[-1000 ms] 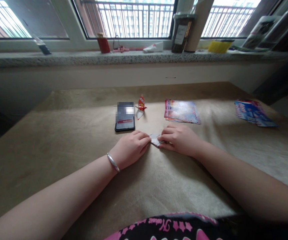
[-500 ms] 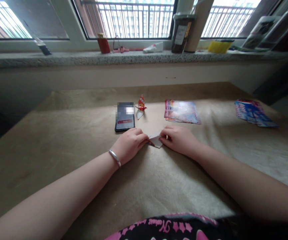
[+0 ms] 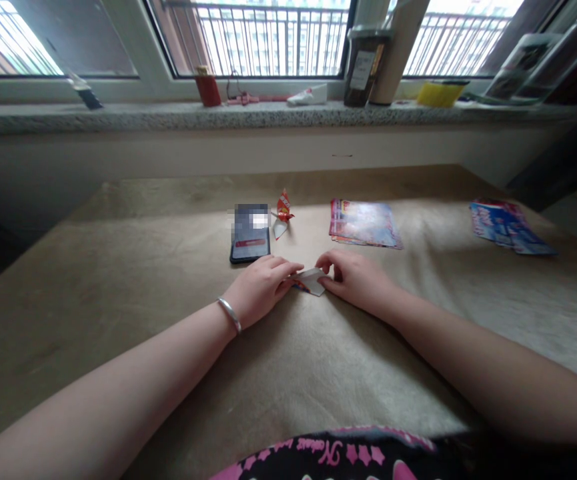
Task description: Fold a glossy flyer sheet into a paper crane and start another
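Folded paper between left fingers and right fingers, touching both.

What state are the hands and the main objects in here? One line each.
Paper: folded, pale face showing
Left hand: holding the paper's left end
Right hand: touching its right end
Phone: lying flat, screen lit
Red piece: folded, one point raised
Middle sheets: stacked, flat
Far-right sheets: overlapping, flat
Jar: upright, lidded
Bracelet: worn on left wrist
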Tool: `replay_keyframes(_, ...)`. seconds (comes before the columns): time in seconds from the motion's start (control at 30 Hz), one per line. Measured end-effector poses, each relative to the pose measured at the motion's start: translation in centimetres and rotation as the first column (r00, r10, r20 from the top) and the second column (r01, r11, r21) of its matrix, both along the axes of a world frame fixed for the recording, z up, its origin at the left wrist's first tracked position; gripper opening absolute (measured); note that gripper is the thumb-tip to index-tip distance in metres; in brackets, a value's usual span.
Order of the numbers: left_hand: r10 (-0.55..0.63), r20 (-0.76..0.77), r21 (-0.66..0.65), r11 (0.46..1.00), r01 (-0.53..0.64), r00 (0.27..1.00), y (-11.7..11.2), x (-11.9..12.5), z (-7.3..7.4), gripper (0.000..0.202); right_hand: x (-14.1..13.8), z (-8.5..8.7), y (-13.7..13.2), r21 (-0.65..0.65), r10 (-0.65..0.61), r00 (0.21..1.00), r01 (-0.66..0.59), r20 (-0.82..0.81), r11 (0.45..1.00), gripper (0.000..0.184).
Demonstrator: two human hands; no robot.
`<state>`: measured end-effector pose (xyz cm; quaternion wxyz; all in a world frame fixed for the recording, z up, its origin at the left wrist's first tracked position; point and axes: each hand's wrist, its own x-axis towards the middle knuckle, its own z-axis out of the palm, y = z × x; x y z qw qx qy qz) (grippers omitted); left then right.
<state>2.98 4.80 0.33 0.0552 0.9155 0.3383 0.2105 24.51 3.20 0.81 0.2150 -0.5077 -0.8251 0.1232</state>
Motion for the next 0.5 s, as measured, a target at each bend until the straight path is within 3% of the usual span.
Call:
replay_keyframes(0.13, -0.019, -0.013, -0.015, 1.0, 0.019, 1.0, -0.1, 0.0, 0.3, 0.017, -0.3, 0.1, -0.2, 0.044, 0.086, 0.996, -0.087, 0.011, 0.995, 0.004)
replay_keyframes(0.3, -0.051, -0.072, 0.027, 0.998, 0.053, 0.996, -0.2, 0.2, 0.4, 0.015, -0.7, 0.1, -0.3, 0.102, 0.178, 0.982, -0.184, 0.061, 0.978, 0.013)
replay_keyframes(0.5, -0.044, -0.18, 0.09, 0.994, 0.061, 0.983, -0.6, 0.5, 0.7, 0.022, -1.4, 0.1, -0.4, 0.124, 0.185, 0.967, -0.209, 0.177, 0.97, 0.016)
